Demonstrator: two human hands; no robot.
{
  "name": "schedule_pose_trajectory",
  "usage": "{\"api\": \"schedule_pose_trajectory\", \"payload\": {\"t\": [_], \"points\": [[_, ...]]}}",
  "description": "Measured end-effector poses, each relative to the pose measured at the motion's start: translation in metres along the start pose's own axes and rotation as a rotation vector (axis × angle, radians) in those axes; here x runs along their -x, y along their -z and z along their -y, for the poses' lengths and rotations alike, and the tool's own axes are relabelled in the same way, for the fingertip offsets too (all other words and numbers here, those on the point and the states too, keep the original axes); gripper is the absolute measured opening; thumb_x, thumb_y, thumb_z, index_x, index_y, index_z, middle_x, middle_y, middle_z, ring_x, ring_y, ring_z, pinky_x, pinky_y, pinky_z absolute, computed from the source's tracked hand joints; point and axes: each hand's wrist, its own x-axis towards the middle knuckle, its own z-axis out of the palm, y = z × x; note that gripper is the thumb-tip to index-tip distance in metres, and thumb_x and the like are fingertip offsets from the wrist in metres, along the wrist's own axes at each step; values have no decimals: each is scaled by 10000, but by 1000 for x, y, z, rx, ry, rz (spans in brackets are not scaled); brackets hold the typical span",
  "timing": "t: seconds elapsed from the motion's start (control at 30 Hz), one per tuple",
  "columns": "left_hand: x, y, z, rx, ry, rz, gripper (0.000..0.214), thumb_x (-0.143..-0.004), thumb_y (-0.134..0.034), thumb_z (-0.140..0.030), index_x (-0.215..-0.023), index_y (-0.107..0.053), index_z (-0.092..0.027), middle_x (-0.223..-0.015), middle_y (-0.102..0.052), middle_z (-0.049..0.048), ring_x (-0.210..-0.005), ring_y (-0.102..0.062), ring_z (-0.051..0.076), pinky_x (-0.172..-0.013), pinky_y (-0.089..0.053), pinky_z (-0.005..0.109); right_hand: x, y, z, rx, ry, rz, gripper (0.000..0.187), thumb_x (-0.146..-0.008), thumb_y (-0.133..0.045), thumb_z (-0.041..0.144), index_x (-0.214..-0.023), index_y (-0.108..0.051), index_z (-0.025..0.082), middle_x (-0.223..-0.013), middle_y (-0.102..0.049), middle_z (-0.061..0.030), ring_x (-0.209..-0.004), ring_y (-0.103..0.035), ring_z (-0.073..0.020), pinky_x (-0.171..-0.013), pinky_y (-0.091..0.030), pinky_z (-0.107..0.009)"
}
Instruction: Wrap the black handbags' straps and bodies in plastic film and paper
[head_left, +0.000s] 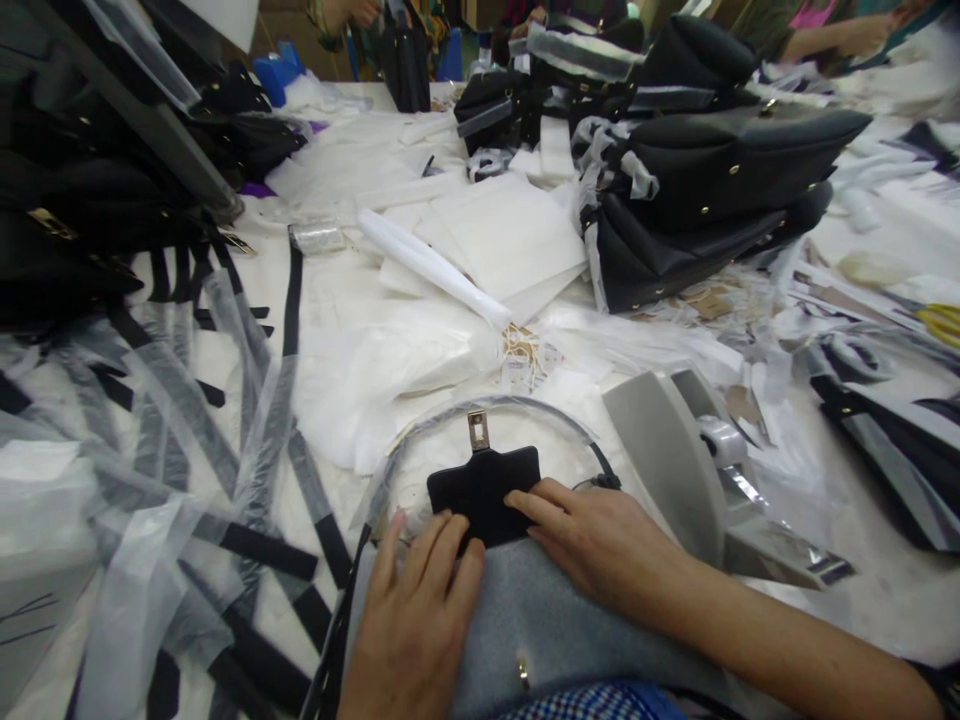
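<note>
A handbag with a grey surface (570,610) lies in front of me, its plastic-wrapped handle (480,402) arching away. A black flap (486,490) with a gold-coloured metal clasp piece (478,430) at its far end extends over the bag's far edge. My left hand (420,610) rests palm down on the bag, fingers spread, their tips at the flap's near left corner. From the right, my right hand (592,535) holds the flap's right side, with fingertips on its black face; the underside of the grip is hidden. Near my left wrist is a small gold-coloured fitting (523,672).
A grey tape dispenser (667,470) stands right of the bag. Black straps in clear plastic (255,440) cover the left side. Stacked black bags (720,190) lie behind, beside white paper sheets (495,240). Other people's hands (862,35) show at the far side.
</note>
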Motion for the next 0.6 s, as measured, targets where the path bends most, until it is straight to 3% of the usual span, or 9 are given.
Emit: {"api": "schedule_pose_trajectory", "payload": {"t": [0.07, 0.17, 0.23, 0.33, 0.43, 0.6], "points": [[3, 0, -7, 42, -55, -77, 426, -1039, -271, -168, -1028, -697, -170, -1195, -706, 90, -1166, -615, 244, -1151, -292, 477, 1, -1, 0, -5, 6, -3, 440, -969, -504, 218, -1400, -461, 294, -1144, -676, -37, -699, -699, -174, -538, -426, -279], [12, -7, -8, 102, -238, -96, 353, -1028, -355, -176, -1039, -707, -192, -1086, -735, 42, -1120, -628, 190, -1169, -284, 370, 0, -5, -2, -9, 26, -24, 439, -951, -518, 192, -1378, -482, 286, -1145, -677, -34, -713, -708, -180, -541, -434, -280], [19, -12, -4, 73, -321, -66, 365, -1042, -366, -353, -1143, -697, -239, -1103, -728, 36, -1137, -620, 201, -1151, -307, 376, -2, -9, -4, -17, 31, -43, 450, -942, -527, 188, -1379, -483, 284, -1159, -677, -35, -716, -711, -183, -551, -447, -281], [25, -14, 0, -6, -389, -46, 546, -969, -349, -632, -1327, -612, -314, -1202, -694, 67, -1203, -586, 254, -1079, -384, 421, 0, -10, -5, -55, 14, -73, 402, -946, -536, 210, -1340, -522, 284, -1138, -685, -33, -735, -712, -194, -599, -488, -295], [28, -9, -3, -14, -377, 15, 585, -921, -462, -659, -1401, -544, -334, -1294, -646, 102, -1263, -544, 299, -1009, -447, 463, 4, -5, -4, -132, 8, -147, 308, -929, -580, 225, -1237, -593, 248, -1119, -686, -53, -882, -701, -233, -743, -538, -340], [33, 2, -14, 16, -284, 173, 638, -899, -615, -500, -1485, -423, -339, -1463, -511, 126, -1371, -442, 319, -1068, -407, 555, -24, 10, 0, -325, 31, -467, 327, -916, -615, 234, -1239, -604, 181, -1237, -667, -123, -1168, -612, -267, -1021, -482, -424]]}}
